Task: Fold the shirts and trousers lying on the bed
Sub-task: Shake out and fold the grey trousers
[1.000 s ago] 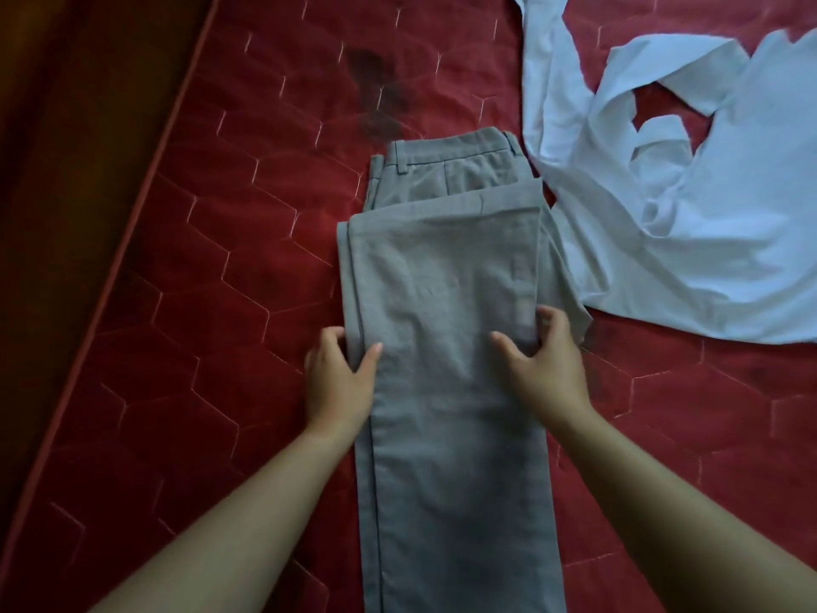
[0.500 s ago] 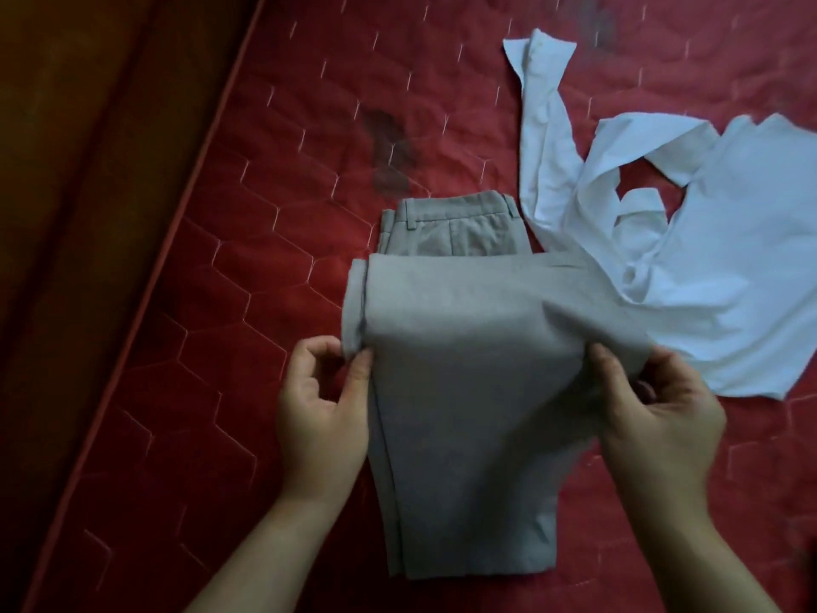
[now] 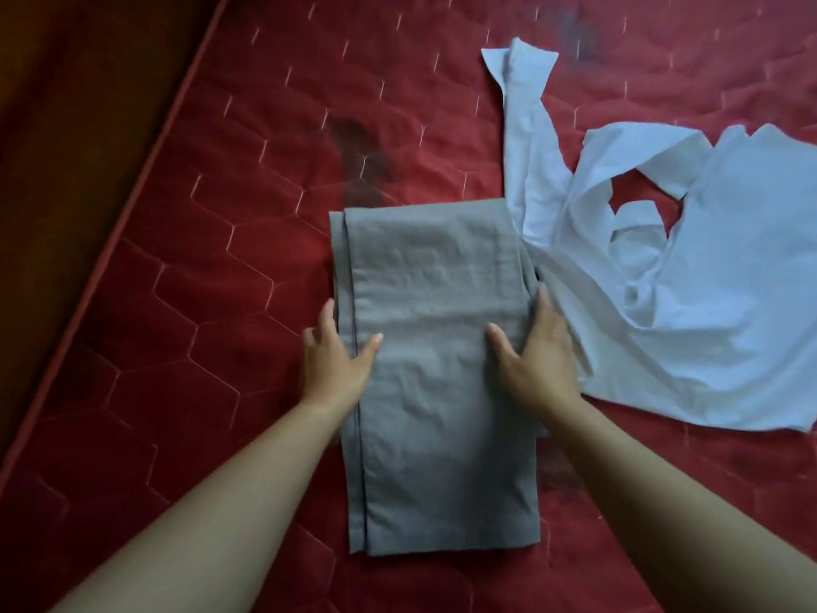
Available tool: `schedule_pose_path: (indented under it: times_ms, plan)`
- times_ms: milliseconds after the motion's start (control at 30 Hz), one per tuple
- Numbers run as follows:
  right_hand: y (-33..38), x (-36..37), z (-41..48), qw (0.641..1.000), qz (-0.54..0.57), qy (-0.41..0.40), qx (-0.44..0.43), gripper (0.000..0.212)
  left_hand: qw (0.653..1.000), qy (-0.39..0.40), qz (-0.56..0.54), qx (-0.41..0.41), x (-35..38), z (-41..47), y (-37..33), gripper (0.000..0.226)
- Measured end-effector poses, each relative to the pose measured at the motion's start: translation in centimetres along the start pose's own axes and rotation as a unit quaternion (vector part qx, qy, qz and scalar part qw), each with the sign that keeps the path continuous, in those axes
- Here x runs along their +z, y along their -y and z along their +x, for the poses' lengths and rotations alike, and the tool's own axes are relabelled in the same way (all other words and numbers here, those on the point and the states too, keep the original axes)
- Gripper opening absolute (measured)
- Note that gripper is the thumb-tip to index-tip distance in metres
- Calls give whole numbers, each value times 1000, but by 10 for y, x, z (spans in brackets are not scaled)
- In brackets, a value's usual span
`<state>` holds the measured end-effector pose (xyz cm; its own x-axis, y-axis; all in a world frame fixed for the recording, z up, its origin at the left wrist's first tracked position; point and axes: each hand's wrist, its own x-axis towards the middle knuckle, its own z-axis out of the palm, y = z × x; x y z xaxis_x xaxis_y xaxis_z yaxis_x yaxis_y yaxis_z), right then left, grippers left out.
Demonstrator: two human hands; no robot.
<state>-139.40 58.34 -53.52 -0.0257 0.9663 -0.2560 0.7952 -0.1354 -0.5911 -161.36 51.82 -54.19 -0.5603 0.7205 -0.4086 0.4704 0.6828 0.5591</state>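
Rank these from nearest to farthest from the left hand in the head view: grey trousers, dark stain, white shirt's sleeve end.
1. Grey trousers: touched by the left hand.
2. Dark stain: just beyond the trousers' far edge.
3. White shirt's sleeve end: far off, upper right.

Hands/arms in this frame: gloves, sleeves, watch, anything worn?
Nothing worn that shows. The left hand and right hand are bare, with no gloves or rings visible. The left forearm and right forearm are bare to the frame edge, with no sleeves, watch or bracelets.
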Motion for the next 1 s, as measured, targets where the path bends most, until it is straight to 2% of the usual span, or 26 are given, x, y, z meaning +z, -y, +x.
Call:
schedule_pose_path:
  times_ms: [100,300,667,733,867,933,1000]
  plan:
    - [-7,12,-14,1000,-3,-9,-21,77,999,-19,-21,15,16,-15,3,75]
    - [-19,15,-50,1000,6,-1,-5,76,999,-27,-35,3,22,-56,24,71]
    - [-75,12,-231,996,22,78,43,82,998,49,-10,-38,18,-214,117,73]
    - [-80,9,-253,994,20,93,62,80,999,35,9,-34,15,-232,127,70]
    - [-77,2,-242,999,-36,16,36,61,998,-50,29,6,7,-220,125,57]
    - [-67,1,-216,1000,-5,-10,23,51,999,-42,-23,5,2,-199,114,51]
    - [-55,2,-193,996,81,-1,34,50,995,-18,-95,-10,0,-183,102,51]
